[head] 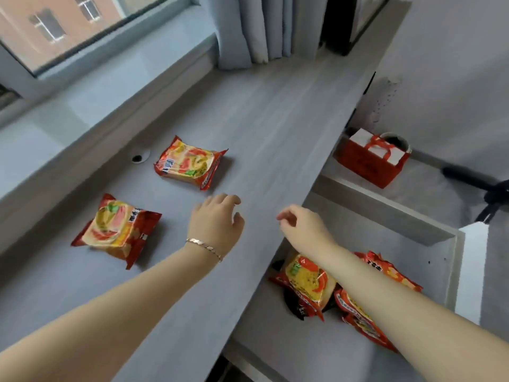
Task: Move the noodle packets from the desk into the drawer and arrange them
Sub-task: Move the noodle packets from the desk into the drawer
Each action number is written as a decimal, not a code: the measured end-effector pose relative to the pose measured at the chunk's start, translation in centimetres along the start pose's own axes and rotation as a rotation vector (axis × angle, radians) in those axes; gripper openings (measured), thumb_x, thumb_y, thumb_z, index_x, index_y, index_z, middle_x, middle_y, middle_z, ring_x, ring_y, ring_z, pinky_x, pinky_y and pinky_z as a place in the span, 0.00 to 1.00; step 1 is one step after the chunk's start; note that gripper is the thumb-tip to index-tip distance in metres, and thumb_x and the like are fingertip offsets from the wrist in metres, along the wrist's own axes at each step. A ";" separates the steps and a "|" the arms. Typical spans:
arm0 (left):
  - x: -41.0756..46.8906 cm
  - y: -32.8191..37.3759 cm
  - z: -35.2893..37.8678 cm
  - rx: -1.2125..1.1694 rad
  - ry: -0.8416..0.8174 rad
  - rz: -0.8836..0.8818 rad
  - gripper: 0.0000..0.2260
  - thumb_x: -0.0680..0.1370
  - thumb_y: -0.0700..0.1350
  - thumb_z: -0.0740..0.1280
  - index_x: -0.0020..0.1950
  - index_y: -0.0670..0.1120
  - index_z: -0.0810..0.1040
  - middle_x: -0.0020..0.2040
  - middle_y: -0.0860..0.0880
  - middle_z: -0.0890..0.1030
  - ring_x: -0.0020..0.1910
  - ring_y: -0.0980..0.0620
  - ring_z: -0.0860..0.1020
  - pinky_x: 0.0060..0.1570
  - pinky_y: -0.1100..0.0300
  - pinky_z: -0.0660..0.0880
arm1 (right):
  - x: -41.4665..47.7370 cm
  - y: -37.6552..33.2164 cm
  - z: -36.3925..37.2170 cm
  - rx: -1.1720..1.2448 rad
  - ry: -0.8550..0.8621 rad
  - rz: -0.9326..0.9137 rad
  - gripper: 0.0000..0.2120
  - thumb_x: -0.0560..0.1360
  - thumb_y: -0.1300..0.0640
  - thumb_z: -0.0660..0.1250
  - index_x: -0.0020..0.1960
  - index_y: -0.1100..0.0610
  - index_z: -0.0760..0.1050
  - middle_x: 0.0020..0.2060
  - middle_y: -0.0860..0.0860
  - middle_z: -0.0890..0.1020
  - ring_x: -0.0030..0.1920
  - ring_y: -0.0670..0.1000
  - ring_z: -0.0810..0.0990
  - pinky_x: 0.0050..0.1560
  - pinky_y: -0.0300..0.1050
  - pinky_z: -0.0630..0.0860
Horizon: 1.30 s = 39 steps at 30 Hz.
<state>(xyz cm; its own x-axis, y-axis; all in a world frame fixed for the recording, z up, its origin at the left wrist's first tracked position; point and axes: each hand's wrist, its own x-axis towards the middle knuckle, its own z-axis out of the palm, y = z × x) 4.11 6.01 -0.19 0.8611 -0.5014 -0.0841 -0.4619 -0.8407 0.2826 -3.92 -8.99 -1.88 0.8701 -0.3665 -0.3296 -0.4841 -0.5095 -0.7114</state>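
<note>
Two red-and-yellow noodle packets lie on the grey desk [264, 128]: one far packet [188, 162] near the window sill and one near packet [118, 230] to the left. My left hand [217, 221], with a bracelet on the wrist, hovers over the desk just below the far packet, fingers apart and holding nothing. My right hand [300, 224] is over the desk's right edge, fingers loosely curled, empty. Below it the open drawer [275, 340] holds three noodle packets: one [305, 285] at the left and two more [360, 321] [394, 271] partly hidden by my right forearm.
A window and sill run along the desk's left side, with a round cable hole [140, 157] by the far packet. Grey curtains [264, 28] hang at the back. On the floor to the right stand a red gift bag [371, 164] and a black tripod leg [479, 186].
</note>
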 end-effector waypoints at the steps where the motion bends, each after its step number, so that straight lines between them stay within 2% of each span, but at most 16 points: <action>1: 0.5 -2.4 -1.0 0.047 0.018 -0.064 0.17 0.78 0.48 0.61 0.67 0.48 0.70 0.66 0.47 0.73 0.65 0.45 0.72 0.64 0.52 0.68 | 1.3 -1.9 1.0 -0.042 -0.015 -0.040 0.10 0.76 0.60 0.59 0.53 0.56 0.77 0.52 0.54 0.82 0.52 0.54 0.79 0.53 0.47 0.75; 5: 1.1 -9.9 -2.0 0.204 -0.074 -0.361 0.34 0.74 0.58 0.65 0.75 0.52 0.56 0.77 0.43 0.52 0.76 0.40 0.50 0.72 0.42 0.56 | 5.4 -6.2 5.3 -0.269 -0.012 -0.191 0.13 0.75 0.61 0.60 0.59 0.58 0.74 0.60 0.56 0.75 0.60 0.58 0.75 0.58 0.49 0.72; 6: 0.9 -17.4 -2.3 0.174 -0.130 -0.505 0.36 0.72 0.60 0.66 0.76 0.55 0.53 0.78 0.44 0.47 0.77 0.40 0.45 0.72 0.38 0.54 | 8.3 -10.7 11.6 -0.352 -0.074 -0.247 0.15 0.75 0.60 0.60 0.61 0.58 0.72 0.62 0.56 0.73 0.62 0.58 0.73 0.59 0.49 0.70; 7: 0.7 -19.5 -2.2 0.158 -0.168 -0.565 0.38 0.71 0.61 0.67 0.76 0.58 0.50 0.78 0.46 0.43 0.76 0.39 0.40 0.70 0.34 0.52 | 9.3 -12.1 13.3 -0.409 -0.073 -0.273 0.17 0.75 0.60 0.61 0.64 0.57 0.69 0.64 0.56 0.71 0.64 0.58 0.71 0.61 0.50 0.70; 10: 0.5 -20.0 -1.0 0.034 -0.271 -0.628 0.42 0.68 0.64 0.69 0.74 0.65 0.47 0.78 0.50 0.36 0.75 0.36 0.35 0.66 0.26 0.51 | 10.8 -12.6 13.9 -0.588 -0.033 -0.302 0.24 0.76 0.60 0.62 0.70 0.54 0.61 0.73 0.56 0.58 0.67 0.61 0.66 0.63 0.52 0.69; 12: 0.4 -19.3 -0.7 -0.100 -0.289 -0.680 0.42 0.67 0.64 0.70 0.74 0.65 0.49 0.77 0.50 0.35 0.74 0.34 0.35 0.66 0.26 0.52 | 11.6 -12.0 13.8 -0.633 -0.092 -0.204 0.24 0.76 0.61 0.61 0.70 0.53 0.60 0.75 0.57 0.54 0.68 0.63 0.65 0.64 0.53 0.69; 15: 0.1 -15.0 1.1 -0.147 -0.298 -0.601 0.36 0.68 0.62 0.70 0.72 0.63 0.57 0.78 0.50 0.39 0.74 0.33 0.39 0.66 0.29 0.57 | 10.5 -8.0 10.0 -0.625 -0.001 -0.095 0.18 0.77 0.62 0.61 0.66 0.58 0.65 0.68 0.60 0.64 0.65 0.64 0.69 0.61 0.54 0.70; 19: 0.0 -14.6 0.4 -0.133 -0.243 -0.570 0.31 0.70 0.58 0.71 0.70 0.60 0.63 0.78 0.49 0.45 0.74 0.34 0.45 0.66 0.32 0.60 | 10.2 -7.0 8.6 -0.562 0.056 -0.164 0.11 0.78 0.60 0.59 0.55 0.65 0.74 0.57 0.63 0.76 0.58 0.63 0.74 0.55 0.52 0.72; 24: -0.8 -13.4 -0.3 -0.225 -0.191 -0.508 0.30 0.68 0.55 0.71 0.67 0.61 0.64 0.77 0.48 0.49 0.73 0.36 0.48 0.64 0.36 0.65 | 8.3 -6.8 8.3 -0.030 0.228 -0.240 0.05 0.72 0.63 0.63 0.38 0.62 0.71 0.44 0.57 0.72 0.41 0.56 0.72 0.45 0.47 0.71; 26: -1.0 -12.3 -0.6 -0.271 -0.168 -0.435 0.29 0.67 0.54 0.71 0.66 0.61 0.65 0.77 0.49 0.50 0.73 0.38 0.49 0.64 0.39 0.66 | 7.1 -7.0 7.6 0.188 0.315 -0.230 0.07 0.71 0.59 0.61 0.34 0.57 0.67 0.40 0.56 0.73 0.41 0.58 0.76 0.46 0.54 0.76; 28: -1.3 -11.2 -0.8 -0.319 -0.150 -0.351 0.29 0.67 0.53 0.72 0.65 0.60 0.66 0.76 0.49 0.51 0.73 0.39 0.49 0.66 0.40 0.64 | 5.8 -7.1 6.3 0.321 0.363 -0.152 0.11 0.73 0.58 0.58 0.33 0.51 0.64 0.37 0.55 0.77 0.40 0.50 0.81 0.46 0.54 0.80; 30: -2.0 -8.0 -0.7 -0.346 -0.179 -0.223 0.29 0.67 0.52 0.72 0.65 0.60 0.66 0.76 0.50 0.51 0.73 0.40 0.48 0.66 0.41 0.63 | 3.3 -5.3 3.7 0.379 0.446 -0.104 0.14 0.77 0.61 0.56 0.34 0.51 0.63 0.34 0.49 0.77 0.36 0.40 0.80 0.43 0.43 0.80; 33: -3.2 -2.5 -0.1 -0.364 -0.240 -0.053 0.30 0.66 0.52 0.72 0.65 0.61 0.65 0.75 0.51 0.51 0.73 0.41 0.46 0.66 0.43 0.63 | -0.9 -1.2 -0.5 0.373 0.624 -0.067 0.11 0.78 0.63 0.55 0.37 0.55 0.64 0.31 0.46 0.72 0.32 0.32 0.75 0.34 0.24 0.71; 34: -3.6 -1.2 0.0 -0.363 -0.260 -0.014 0.30 0.66 0.51 0.72 0.65 0.61 0.64 0.75 0.52 0.51 0.73 0.42 0.46 0.66 0.42 0.63 | -1.9 0.2 -1.3 0.362 0.685 -0.041 0.11 0.78 0.63 0.54 0.38 0.56 0.65 0.31 0.46 0.71 0.30 0.31 0.74 0.31 0.23 0.69; 36: -4.5 1.7 0.6 -0.337 -0.300 0.084 0.30 0.67 0.52 0.72 0.66 0.61 0.63 0.75 0.53 0.50 0.74 0.43 0.45 0.68 0.42 0.63 | -4.2 3.3 -3.1 0.342 0.786 0.031 0.08 0.79 0.63 0.54 0.40 0.59 0.65 0.31 0.46 0.69 0.32 0.34 0.74 0.29 0.24 0.68; 39: -6.0 4.8 1.7 -0.262 -0.348 0.230 0.31 0.67 0.54 0.71 0.67 0.62 0.62 0.75 0.53 0.50 0.74 0.44 0.43 0.69 0.41 0.63 | -6.4 8.5 -4.1 0.215 0.808 0.157 0.06 0.78 0.61 0.55 0.42 0.60 0.65 0.34 0.51 0.70 0.34 0.47 0.69 0.32 0.38 0.67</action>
<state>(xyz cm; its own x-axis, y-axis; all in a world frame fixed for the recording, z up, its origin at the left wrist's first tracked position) -3.64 4.69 0.04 0.6008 -0.7439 -0.2927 -0.5241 -0.6430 0.5584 -13.94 -14.18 -3.26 0.4213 -0.9054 0.0519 -0.4947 -0.2773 -0.8236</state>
